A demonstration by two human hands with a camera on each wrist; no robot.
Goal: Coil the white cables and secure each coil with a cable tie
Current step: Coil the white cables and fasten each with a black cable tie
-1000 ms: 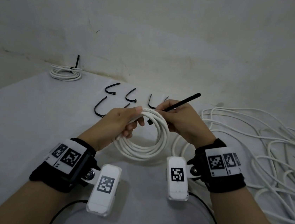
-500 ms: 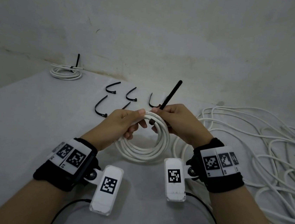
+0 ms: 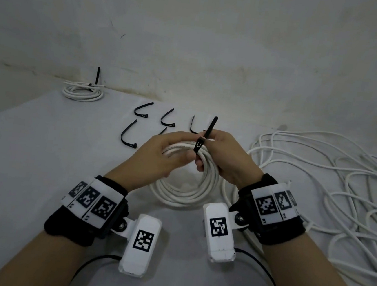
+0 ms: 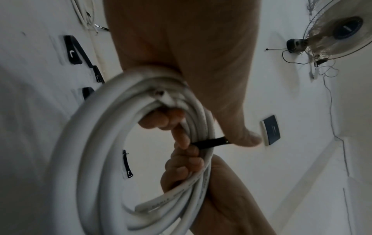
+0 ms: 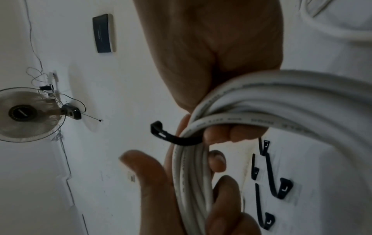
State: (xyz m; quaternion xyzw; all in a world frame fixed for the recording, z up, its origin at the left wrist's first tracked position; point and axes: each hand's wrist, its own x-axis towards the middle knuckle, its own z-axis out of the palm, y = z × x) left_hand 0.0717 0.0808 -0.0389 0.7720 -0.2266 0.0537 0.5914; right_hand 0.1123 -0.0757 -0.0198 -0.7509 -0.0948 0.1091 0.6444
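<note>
Several turns of thick white round cable form a coil (image 3: 185, 184) at centre frame, its top lifted off the grey table (image 3: 28, 160), gripped by the left hand (image 3: 157, 160) and right hand (image 3: 225, 159); the right also pinches a black plastic cable tie (image 3: 203, 139) looped round the bundle. Five loose black ties (image 3: 128, 135) lie behind, one tied coil (image 3: 83, 89) upper left, and tangled white cable (image 3: 331, 182) spreads right

Bare table (image 3: 27, 171) leftward; loose cables (image 3: 342, 184) crowding right, spare ties (image 3: 128, 133) ahead.
</note>
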